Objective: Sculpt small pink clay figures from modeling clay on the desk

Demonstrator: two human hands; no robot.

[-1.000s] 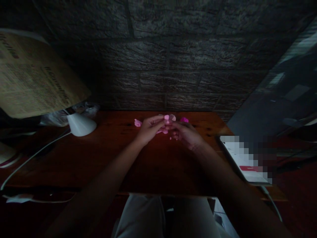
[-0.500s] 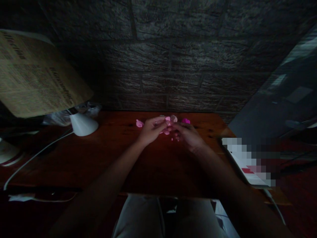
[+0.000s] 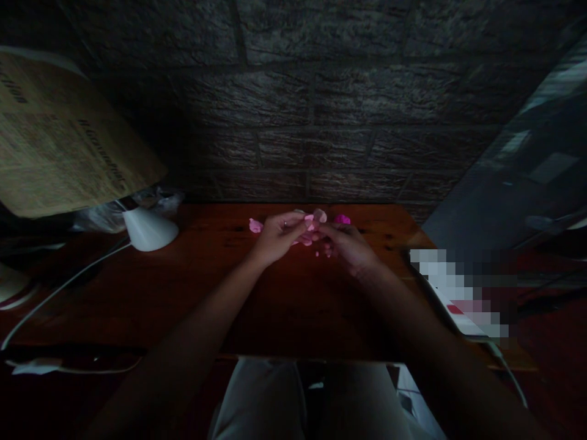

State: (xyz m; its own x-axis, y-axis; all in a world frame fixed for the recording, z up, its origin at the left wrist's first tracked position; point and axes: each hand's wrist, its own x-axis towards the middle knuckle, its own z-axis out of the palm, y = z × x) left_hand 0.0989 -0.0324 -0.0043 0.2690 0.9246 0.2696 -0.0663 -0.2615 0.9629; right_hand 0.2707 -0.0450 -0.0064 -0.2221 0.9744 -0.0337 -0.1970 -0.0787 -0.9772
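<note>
My left hand [image 3: 274,238] and my right hand [image 3: 352,249] meet over the far part of the wooden table, fingertips almost touching. Between them is a small pink clay-like piece [image 3: 309,220], pinched by the left thumb and fingers. The right thumb and index finger press together at its right side; whether they grip it too is hard to see. Around the hands lie a light pink lump [image 3: 255,226] on the left, a pale pink lump [image 3: 320,215] behind and a magenta lump [image 3: 342,219] on the right. More pink material [image 3: 302,239] is partly hidden below the fingers, beside tiny pink bits [image 3: 317,253].
A lamp with a white base [image 3: 150,230] and newsprint-patterned shade [image 3: 68,134] stands left, its white cable [image 3: 59,287] trailing across the wooden table [image 3: 293,305]. A pixelated white flat object [image 3: 458,311] with a cord lies right. Behind rises a dark brick-patterned wall [image 3: 284,98].
The view has shifted slightly. Both hands stay together around the pink piece, with only slight finger movement; the lumps lie as before.
</note>
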